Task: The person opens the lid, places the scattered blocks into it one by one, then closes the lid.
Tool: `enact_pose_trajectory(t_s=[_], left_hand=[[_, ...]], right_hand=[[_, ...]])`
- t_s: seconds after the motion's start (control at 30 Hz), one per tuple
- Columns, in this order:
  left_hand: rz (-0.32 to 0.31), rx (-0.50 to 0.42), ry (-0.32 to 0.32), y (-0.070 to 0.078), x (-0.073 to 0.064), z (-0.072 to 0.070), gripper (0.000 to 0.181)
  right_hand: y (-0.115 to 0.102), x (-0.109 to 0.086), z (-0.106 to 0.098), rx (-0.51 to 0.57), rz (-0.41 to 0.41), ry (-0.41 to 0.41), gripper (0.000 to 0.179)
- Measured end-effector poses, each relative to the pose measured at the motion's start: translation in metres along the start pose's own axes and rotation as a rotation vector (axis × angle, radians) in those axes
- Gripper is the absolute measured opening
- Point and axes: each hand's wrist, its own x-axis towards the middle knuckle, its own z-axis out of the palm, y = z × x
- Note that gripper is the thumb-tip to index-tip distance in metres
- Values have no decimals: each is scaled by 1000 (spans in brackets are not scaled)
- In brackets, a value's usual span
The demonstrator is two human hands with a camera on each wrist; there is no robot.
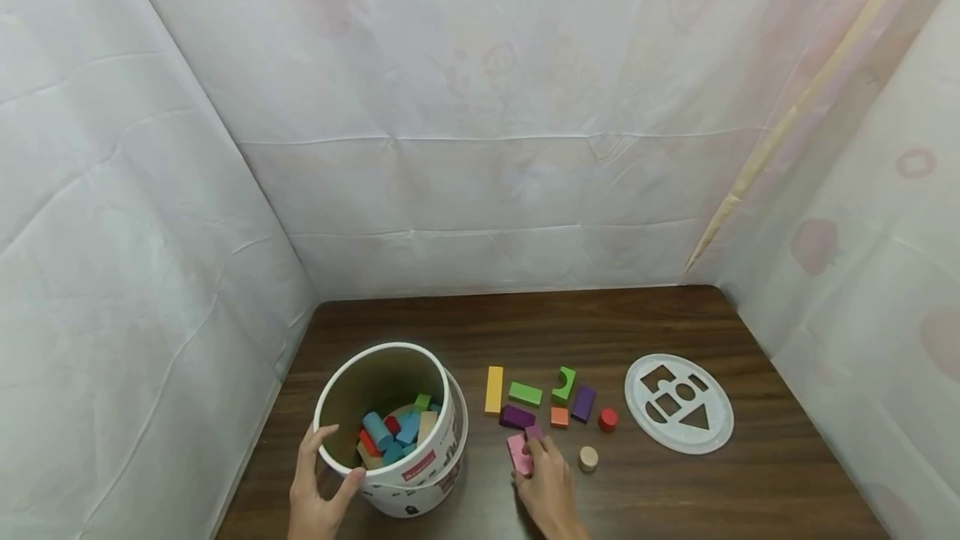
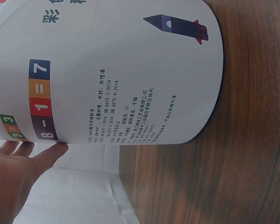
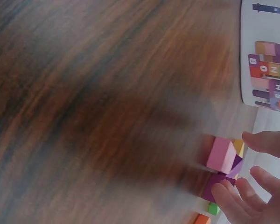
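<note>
A white bucket (image 1: pixel 401 484) holds a heap of colored blocks (image 1: pixel 397 432), blue, red, green and plain wood. My left hand (image 1: pixel 318 486) holds the bucket near its rim, with thumb and fingers spread around its side. In the left wrist view, fingertips press the printed wall of the bucket. My right hand (image 1: pixel 550 486) reaches over a pink block (image 1: pixel 517 450) and a purple block (image 1: pixel 533 432) on the table. The right wrist view shows its thumb (image 3: pixel 266 141) held apart from the loosely bent fingers, which overlap the purple block.
Beyond my right hand lie a yellow block (image 1: pixel 493 390), green blocks (image 1: pixel 525 394), dark purple blocks (image 1: pixel 517 417), an orange block (image 1: pixel 559 417), a red cylinder (image 1: pixel 607 419) and a plain wooden cylinder (image 1: pixel 588 458). A white lid with shaped cutouts (image 1: pixel 690 440) lies at right. White sheets (image 1: pixel 487 190) surround the table.
</note>
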Motion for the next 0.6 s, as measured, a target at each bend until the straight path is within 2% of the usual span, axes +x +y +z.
enact_pose_trajectory(t_s=[0.37, 0.6], left_hand=[[-14, 8, -19, 1, 0, 1, 65], [-4, -1, -12, 1, 0, 1, 65]], right_hand=[[8, -2, 9, -27, -31, 23, 35], [9, -1, 12, -10, -8, -11, 32]])
